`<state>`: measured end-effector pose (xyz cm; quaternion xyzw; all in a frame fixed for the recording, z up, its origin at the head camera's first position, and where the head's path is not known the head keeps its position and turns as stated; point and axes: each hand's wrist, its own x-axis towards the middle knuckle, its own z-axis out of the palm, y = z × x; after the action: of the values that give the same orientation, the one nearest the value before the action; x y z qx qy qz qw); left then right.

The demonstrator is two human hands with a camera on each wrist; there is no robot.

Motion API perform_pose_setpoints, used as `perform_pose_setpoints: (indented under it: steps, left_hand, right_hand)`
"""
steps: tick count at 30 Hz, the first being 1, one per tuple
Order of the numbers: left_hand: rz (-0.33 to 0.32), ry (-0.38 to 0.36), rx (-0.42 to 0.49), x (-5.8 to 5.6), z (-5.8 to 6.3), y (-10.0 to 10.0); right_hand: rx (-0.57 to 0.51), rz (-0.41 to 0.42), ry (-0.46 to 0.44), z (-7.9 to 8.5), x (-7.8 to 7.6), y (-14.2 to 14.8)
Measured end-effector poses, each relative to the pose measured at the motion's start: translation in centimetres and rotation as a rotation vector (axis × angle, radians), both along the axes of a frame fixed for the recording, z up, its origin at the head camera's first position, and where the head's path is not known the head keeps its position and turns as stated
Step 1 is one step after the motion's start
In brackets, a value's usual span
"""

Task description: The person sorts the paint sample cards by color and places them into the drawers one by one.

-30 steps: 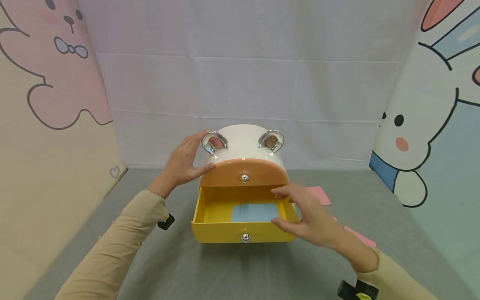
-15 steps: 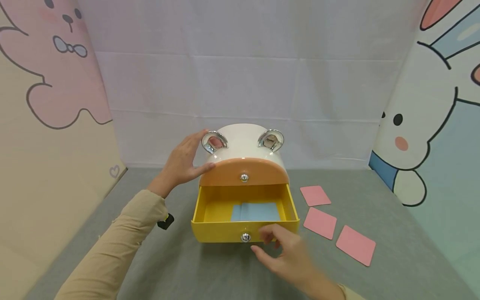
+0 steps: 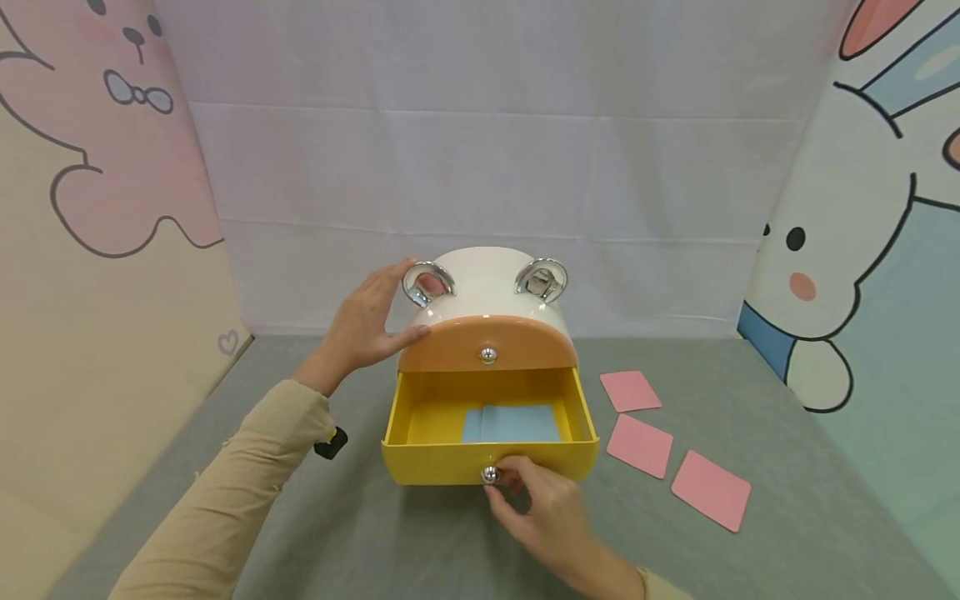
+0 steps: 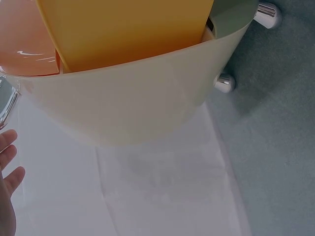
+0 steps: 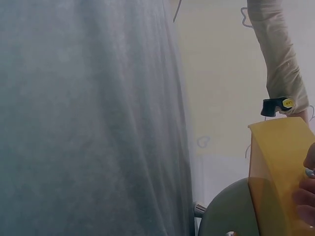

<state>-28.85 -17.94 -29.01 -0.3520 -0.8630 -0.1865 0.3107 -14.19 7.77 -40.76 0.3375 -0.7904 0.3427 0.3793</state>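
Yellow plastic forms the drawer [image 3: 435,464], drawn out of the lower part of the box [image 3: 487,279], its front facing the person and its long axis running left to right, square to the direction in which it slides. At the middle of that front, the right hand [image 3: 551,512] pinches a round chrome knob [image 3: 491,475] between thumb and forefinger. Blue cards [image 3: 517,423] lie flat inside, towards the right of the drawer's floor.

Directly above, the orange drawer [image 3: 446,350] sits closed, with its own small knob [image 3: 488,355]. The box is white and rounded, with two chrome ears [image 3: 542,282] on top. The left hand [image 3: 360,329] is open at the box's left side, fingers up by the ear and thumb overlapping the orange edge; whether it presses there I cannot tell. Three pink cards [image 3: 640,446] lie apart from one another on the grey table [image 3: 337,533], to the right of the drawer.

Only the left wrist view shows the drawer's side jutting straight from the box's rim, and two chrome feet [image 4: 225,82] beneath. From the right wrist, the drawer's front is seen end-on, with blurred fingers at the frame's edge; beyond it come the left sleeve [image 5: 280,54] and a black device [image 5: 275,105] bearing a yellow mark.
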Motion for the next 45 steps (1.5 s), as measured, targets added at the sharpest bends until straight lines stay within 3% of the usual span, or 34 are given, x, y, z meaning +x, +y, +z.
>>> perform_pose_setpoints:
  steps: [15, 45]
  left_hand:
    - [0.004, -0.003, -0.007, 0.1, 0.1, 0.0]
    - [0.018, -0.009, -0.010, 0.2, 0.2, 0.1]
  right_hand:
    - [-0.044, 0.030, 0.062, -0.2, -0.9, -0.3]
    - [0.049, -0.057, 0.089, -0.3, -7.0, -0.6]
